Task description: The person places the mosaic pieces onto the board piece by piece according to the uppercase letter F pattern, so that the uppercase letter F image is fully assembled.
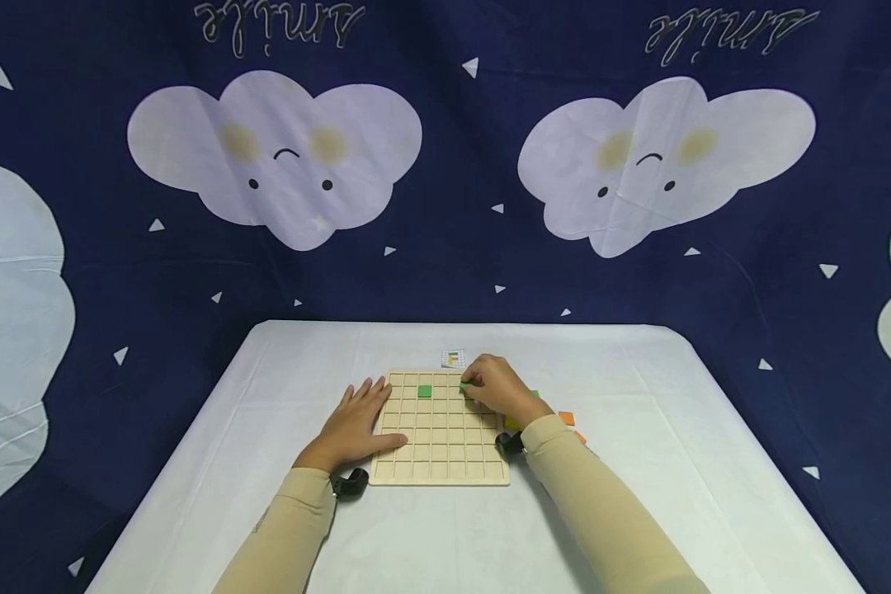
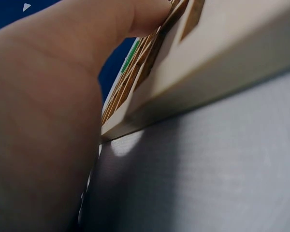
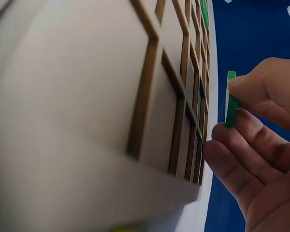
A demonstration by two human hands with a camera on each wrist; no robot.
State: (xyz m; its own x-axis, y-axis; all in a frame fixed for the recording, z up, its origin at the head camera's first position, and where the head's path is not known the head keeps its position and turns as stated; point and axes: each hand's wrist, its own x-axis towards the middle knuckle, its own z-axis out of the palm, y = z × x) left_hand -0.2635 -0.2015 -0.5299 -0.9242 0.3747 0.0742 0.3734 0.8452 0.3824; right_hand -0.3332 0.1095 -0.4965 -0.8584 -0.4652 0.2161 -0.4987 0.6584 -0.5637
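A pale wooden grid board [image 1: 438, 477] lies on the white table. One green square tile [image 1: 425, 391] sits in a cell of its upper part. My right hand [image 1: 499, 386] pinches a second green tile [image 3: 231, 99] between thumb and fingers, above the board's upper right cells. In the right wrist view that tile stands on edge, apart from the grid. My left hand [image 1: 354, 425] rests along the board's left side, fingers straight and spread. Its thumb [image 2: 152, 14] lies over the board's rim.
Behind the board lies a small card with a coloured grid pattern [image 1: 453, 359]. Orange tiles [image 1: 567, 418] and a yellow tile [image 1: 511, 422] lie right of the board, partly hidden by the right arm. A dark blue cloth with clouds [image 1: 445, 272] hangs beyond the table.
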